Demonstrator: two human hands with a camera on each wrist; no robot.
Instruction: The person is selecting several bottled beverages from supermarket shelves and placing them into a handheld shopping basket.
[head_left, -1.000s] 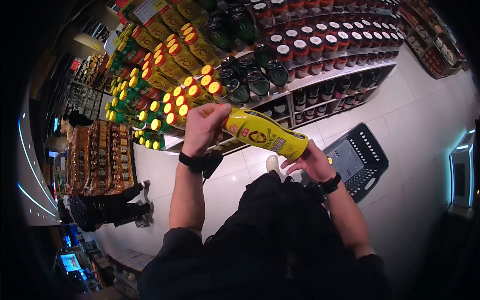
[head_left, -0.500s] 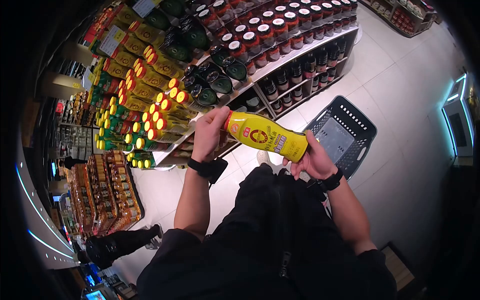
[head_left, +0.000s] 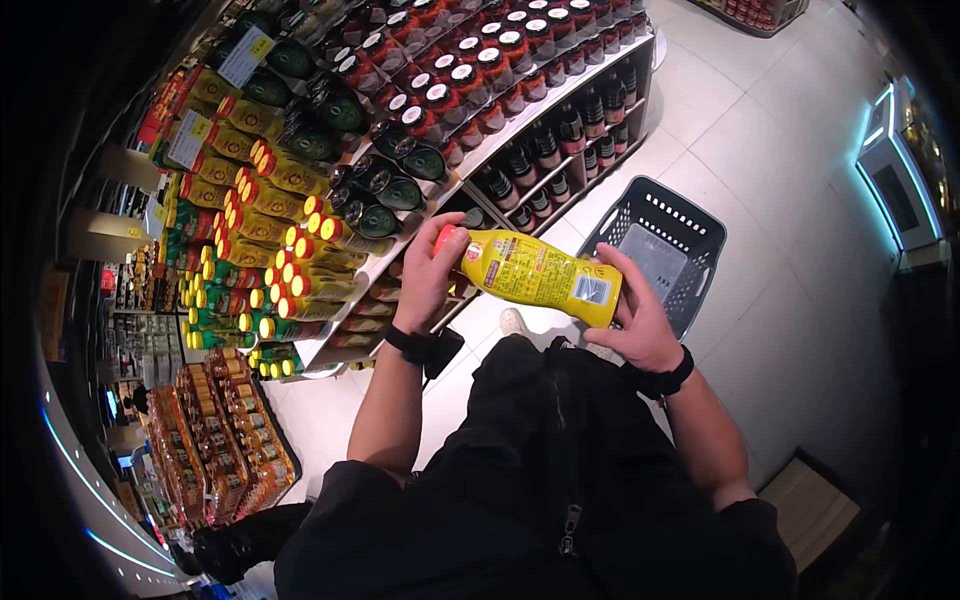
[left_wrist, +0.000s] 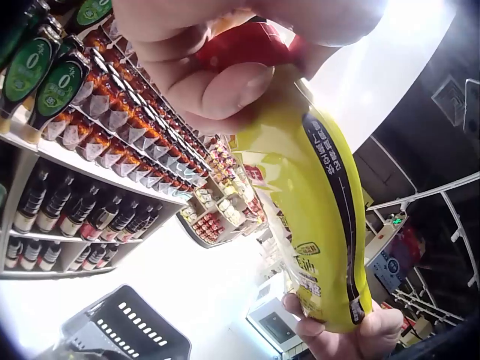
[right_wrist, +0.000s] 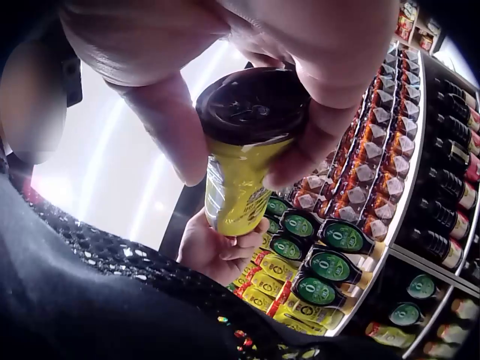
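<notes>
A yellow sauce bottle (head_left: 535, 278) with a red cap lies roughly level before my body, its back label and barcode facing up. My left hand (head_left: 432, 275) grips it by the cap end; in the left wrist view, curled fingers (left_wrist: 240, 86) wrap the red cap. At the other end, my right hand (head_left: 645, 320) holds the base between thumb and fingers. The right wrist view shows the dark bottom (right_wrist: 255, 105) of the bottle between those fingers, with the left hand (right_wrist: 217, 247) beyond it.
Similar yellow bottles (head_left: 290, 265), green-labelled bottles (head_left: 390, 190) and red jars (head_left: 465, 75) fill the shelves ahead. On the floor at right is a dark shopping basket (head_left: 655, 255). Bottle stacks (head_left: 220, 430) stand at left, and a wooden-topped box (head_left: 810, 505) is at lower right.
The bottle has turned about its length, from front label to back label with barcode. Both hands remain on its ends. My head view has swung, shifting the shelves leftward.
</notes>
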